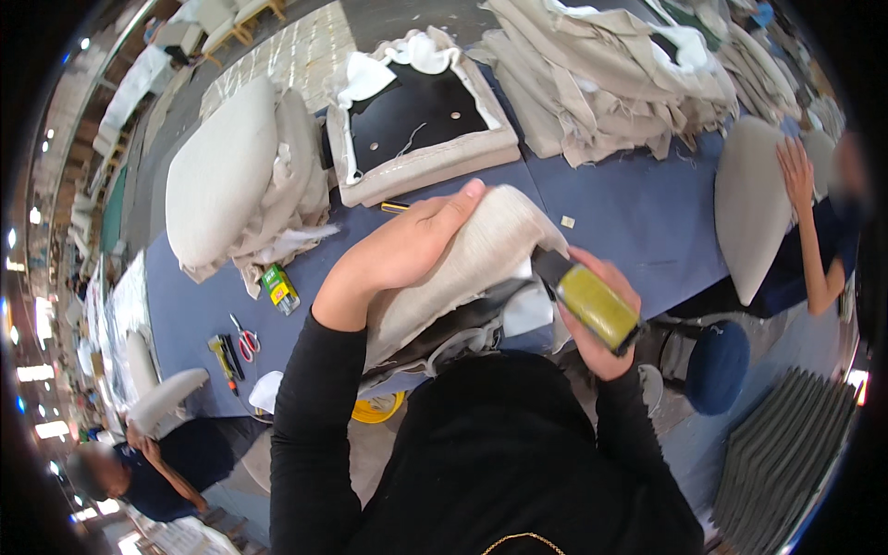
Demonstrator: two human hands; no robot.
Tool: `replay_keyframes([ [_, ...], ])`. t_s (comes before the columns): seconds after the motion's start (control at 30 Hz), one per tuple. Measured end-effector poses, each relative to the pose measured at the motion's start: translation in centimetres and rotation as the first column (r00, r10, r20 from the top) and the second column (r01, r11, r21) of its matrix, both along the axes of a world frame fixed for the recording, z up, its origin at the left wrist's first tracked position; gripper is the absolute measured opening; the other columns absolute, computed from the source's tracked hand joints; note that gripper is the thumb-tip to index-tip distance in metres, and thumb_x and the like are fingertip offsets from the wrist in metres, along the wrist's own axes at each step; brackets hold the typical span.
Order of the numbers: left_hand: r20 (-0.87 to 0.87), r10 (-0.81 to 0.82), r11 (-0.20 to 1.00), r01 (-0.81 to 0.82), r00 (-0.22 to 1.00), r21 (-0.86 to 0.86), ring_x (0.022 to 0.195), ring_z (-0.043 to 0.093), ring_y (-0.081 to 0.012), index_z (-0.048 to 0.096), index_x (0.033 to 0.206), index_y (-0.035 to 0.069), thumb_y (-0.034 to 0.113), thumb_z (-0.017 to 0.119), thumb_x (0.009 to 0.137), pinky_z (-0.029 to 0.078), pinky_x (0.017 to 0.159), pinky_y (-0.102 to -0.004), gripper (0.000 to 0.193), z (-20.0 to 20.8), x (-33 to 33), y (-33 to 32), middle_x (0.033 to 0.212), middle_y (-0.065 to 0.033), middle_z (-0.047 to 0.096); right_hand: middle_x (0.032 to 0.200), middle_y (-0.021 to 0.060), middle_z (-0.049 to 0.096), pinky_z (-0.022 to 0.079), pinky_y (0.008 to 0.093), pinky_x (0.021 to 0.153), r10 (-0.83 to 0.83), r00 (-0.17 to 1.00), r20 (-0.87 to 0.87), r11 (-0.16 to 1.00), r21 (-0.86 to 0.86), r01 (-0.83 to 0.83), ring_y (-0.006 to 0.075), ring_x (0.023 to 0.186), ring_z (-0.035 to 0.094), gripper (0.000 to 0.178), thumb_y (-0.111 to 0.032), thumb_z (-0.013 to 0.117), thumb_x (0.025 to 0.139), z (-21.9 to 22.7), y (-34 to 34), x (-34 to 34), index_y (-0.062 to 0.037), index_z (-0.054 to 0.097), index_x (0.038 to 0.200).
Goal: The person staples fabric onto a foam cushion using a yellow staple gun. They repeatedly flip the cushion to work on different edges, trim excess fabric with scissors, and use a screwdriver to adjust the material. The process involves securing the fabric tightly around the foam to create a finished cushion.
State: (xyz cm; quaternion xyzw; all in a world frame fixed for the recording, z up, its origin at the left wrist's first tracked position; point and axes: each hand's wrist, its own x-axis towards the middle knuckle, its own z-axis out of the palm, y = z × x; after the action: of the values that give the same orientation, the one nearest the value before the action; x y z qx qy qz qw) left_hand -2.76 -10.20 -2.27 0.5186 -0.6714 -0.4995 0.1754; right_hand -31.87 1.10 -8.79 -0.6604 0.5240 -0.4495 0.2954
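A beige fabric-covered chair seat pad (462, 250) is tilted up in front of my body, its dark underside and loose fabric edge facing me. My left hand (416, 240) is closed on its far left edge, one digit lying along the top and the others partly hidden. In my right hand (606, 296) is a staple gun (597, 305) with a yellow-green body and black ends. Its dark end meets the pad's right corner. White padding (529, 308) shows at the pad's near side.
Beyond lies an upturned beige pad (425, 171) with a black base. Beige pads (222, 176) are stacked left, fabric (610, 83) far right. A green-yellow box (279, 289), red scissors (246, 340) and a yellow-black tool (225, 361) lie left. Co-workers (176, 472) handle pads on both sides.
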Motion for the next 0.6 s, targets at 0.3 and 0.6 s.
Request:
replay_keyframes([
  [0.3,0.264,-0.005,0.768,0.173,0.965,-0.617,0.131,0.068,-0.0544,0.031,0.182,0.019,0.034,0.06,0.118,0.057,0.107,-0.0544,0.071,0.8,-3.5,0.0,0.148,-0.0276,0.07,0.138,0.0228,0.079,0.058,0.0389,0.109,0.046,0.97,0.237,0.999,-0.037,-0.038,0.0372,0.126,0.079,0.067,0.001,0.084,0.084,-0.9,-2.8,1.4,-0.0006,0.07,0.149],
  [0.6,0.297,0.025,0.764,0.173,0.954,-0.621,0.126,0.073,-0.0489,0.04,0.179,0.025,0.019,0.08,0.102,0.06,0.103,-0.0514,0.087,1.1,-5.0,-0.2,0.145,-0.024,0.073,0.139,0.0189,0.08,0.057,0.0387,0.112,0.076,0.954,0.29,0.977,-0.214,-0.013,0.034,0.127,0.079,0.066,0.002,0.084,0.082,1.5,-1.9,0.6,0.0016,0.071,0.146],
])
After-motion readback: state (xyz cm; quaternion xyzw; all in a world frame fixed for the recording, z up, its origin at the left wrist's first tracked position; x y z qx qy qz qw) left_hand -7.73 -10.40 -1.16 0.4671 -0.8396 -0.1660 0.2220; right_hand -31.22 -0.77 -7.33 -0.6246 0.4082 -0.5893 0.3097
